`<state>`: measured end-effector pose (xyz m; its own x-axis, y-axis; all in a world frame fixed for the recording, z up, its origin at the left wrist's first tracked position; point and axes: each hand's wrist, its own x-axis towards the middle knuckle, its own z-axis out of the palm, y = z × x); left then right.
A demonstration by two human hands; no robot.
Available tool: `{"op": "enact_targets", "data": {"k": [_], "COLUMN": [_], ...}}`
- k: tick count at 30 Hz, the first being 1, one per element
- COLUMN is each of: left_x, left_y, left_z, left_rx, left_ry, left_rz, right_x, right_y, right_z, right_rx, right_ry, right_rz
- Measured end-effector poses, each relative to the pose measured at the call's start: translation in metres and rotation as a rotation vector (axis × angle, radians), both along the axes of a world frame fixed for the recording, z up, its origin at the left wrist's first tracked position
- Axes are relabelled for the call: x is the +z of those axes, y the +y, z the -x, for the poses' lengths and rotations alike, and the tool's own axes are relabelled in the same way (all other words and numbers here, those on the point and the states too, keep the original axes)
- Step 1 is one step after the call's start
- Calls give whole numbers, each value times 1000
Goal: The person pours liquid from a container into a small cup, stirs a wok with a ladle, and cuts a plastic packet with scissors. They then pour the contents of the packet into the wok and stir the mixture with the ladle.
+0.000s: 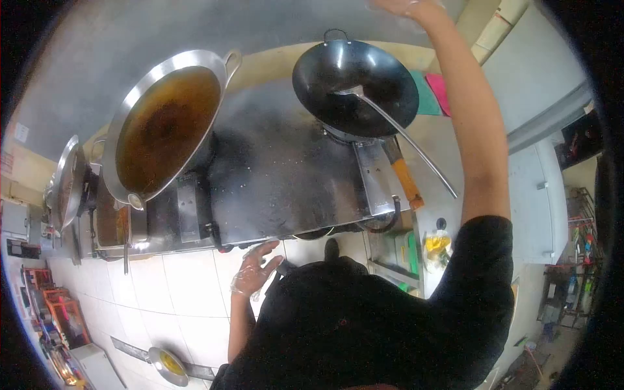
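My left hand (255, 270), in a clear plastic glove, is low in front of my body near the front edge of the metal stove top (279, 175). Its fingers are apart and hold nothing that shows. Reaching up past the black wok (312, 78), my right hand (406, 8) is gloved too and partly cut off by the top of the view; its fingers cannot be made out. A metal ladle (409, 140) rests in the wok, its handle sticking out toward the lower right. To the left stands a wide metal pan (117, 140) of brown liquid.
Another metal pan (67, 175) stands at the far left. A wooden-handled tool (406, 182) lies below the wok. Green and pink cloths (437, 91) are right of it. A yellow item in plastic (437, 248) is by my right side. A bowl (168, 366) sits low at the left.
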<state>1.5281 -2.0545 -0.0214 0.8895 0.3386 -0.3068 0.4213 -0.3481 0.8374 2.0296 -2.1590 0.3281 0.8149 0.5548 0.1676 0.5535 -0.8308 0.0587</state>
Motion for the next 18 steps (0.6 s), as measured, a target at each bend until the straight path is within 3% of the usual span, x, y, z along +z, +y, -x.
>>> {"op": "enact_targets", "data": {"k": [2,4,6,8,9,11,18], "left_x": [-1,0,7,9,8,6,-4], "left_y": [-1,-1,-8,-9,-14,-16,-12], "left_z": [3,4,-2,0,-4,4,7], "left_rx": [27,12,-29,-36,-21,-10,-28], "left_ry": [23,13,25,-10,-57,-46,-85], "left_rz": [29,28,-22,5,46,32,-71], "right_x": [-5,-83,-188,-218,-233,-241,-258], "right_y": [-1,3,18,8,9,10,8], "right_z": [8,3,-20,12,10,7,8], "right_rx": [-74,117,325,212,326,183,320], "right_ry": [44,-188,20,243,184,233,246], "right_rz": [-111,-479,132,-241,-167,-202,-156]}}
